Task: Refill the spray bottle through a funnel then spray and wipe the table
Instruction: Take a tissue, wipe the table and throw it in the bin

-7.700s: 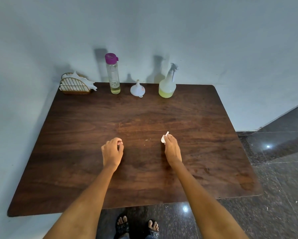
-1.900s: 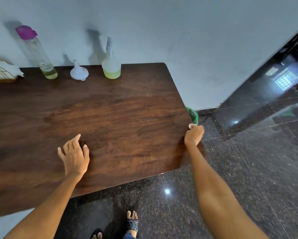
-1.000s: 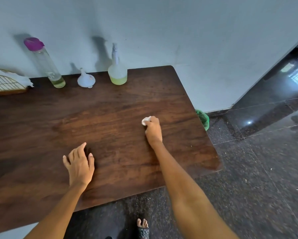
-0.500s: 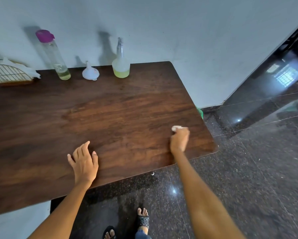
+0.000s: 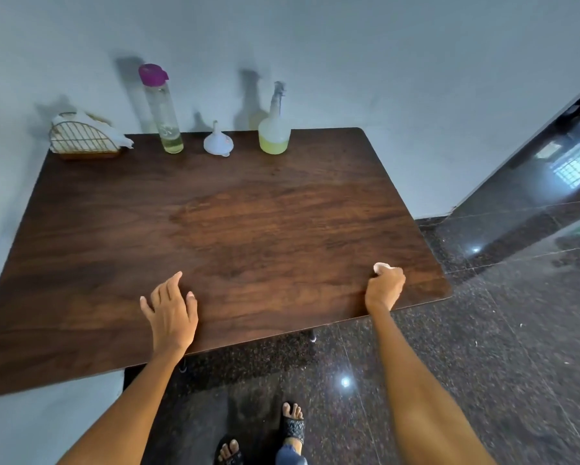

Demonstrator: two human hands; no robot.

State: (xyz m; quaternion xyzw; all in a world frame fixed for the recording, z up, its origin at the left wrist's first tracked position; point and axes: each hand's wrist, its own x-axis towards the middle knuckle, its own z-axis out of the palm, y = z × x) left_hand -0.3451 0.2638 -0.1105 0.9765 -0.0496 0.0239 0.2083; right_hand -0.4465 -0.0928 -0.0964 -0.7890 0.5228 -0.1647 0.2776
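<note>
Bare forearms, sleeveless; black patterned sandals [image 5: 293, 427]; blue trouser hem [image 5: 290, 459].

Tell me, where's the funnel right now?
The funnel sits upside down at the table's far edge by the wall, between the tall bottle and the spray bottle.

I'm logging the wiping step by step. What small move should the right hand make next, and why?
Probably sweep the white wad leftward along the table's near edge. The right hand pinches it close to the near right corner, while the left hand rests flat near the same edge, so that strip between them looks like the obvious next pass.
</note>
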